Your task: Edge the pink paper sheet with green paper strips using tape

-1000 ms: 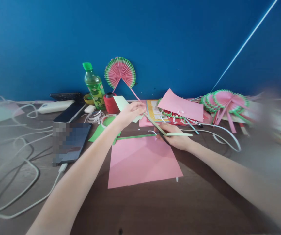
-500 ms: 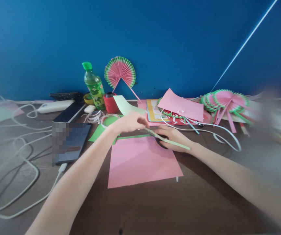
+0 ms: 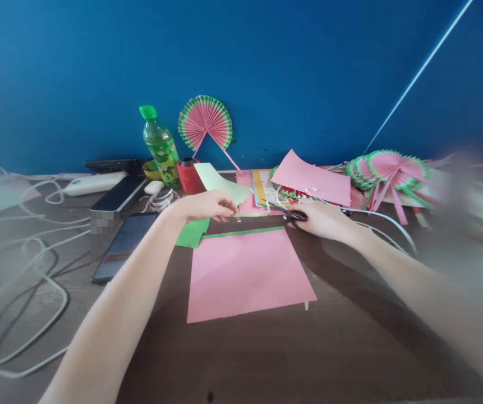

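The large sheet was smooth, matt paper, and the upright fan was paper too, ridged with fine pleats. The scissors had dark handles that looked like smooth plastic. The bottle was clear, glossy plastic; the phone had a shiny, glass-like face. The cable looked plastic-coated. The table resembled smooth wood with a dull sheen.

Scissors and pink sheet, mid-frame
The dark-handled scissors point left; the pink sheet lies flat lower down, green strip along its upper edge; a pale-green sheet curves upper left of centre.
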### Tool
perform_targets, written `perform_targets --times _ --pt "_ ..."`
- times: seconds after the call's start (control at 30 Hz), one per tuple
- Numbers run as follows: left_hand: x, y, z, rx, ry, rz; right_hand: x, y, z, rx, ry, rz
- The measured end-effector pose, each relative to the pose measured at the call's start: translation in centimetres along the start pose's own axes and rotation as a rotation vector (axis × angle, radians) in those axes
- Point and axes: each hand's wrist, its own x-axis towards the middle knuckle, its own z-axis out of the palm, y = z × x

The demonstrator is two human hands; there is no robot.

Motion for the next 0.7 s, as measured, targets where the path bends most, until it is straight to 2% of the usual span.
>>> perform_targets --times 0.13,0.27,0.37,0.53,0.63,0.7 --pt "-0.2 0.1 0.0 0.155 -0.186 -0.051 0.1 1.8 -0.4 0.050 -0.051 0.028" --pt "0.1 -0.4 -0.1 0.311 -0.334 -0.086 -0.4 1.6 -1.6 0.045 -0.185 0.041" --pt "0.2 -0.7 -0.2 0.388 -0.343 -0.117 -0.9 0.8 -2.7 -0.071 -0.198 0.010" --pt "-0.1 -0.6 -0.1 0.488 -0.310 -0.212 -1.3 0.6 -2.9 -0.240 -0.170 0.081" --pt "-0.2 -0.9 -0.2 0.506 -0.289 -0.247 -1.5 0.3 -2.5 -0.196 -0.085 0.055" --pt "-0.2 -1.1 -0.2 0.500 -0.288 -0.246 -2.0 -0.6 -2.2 -0.055 -0.063 -0.018"
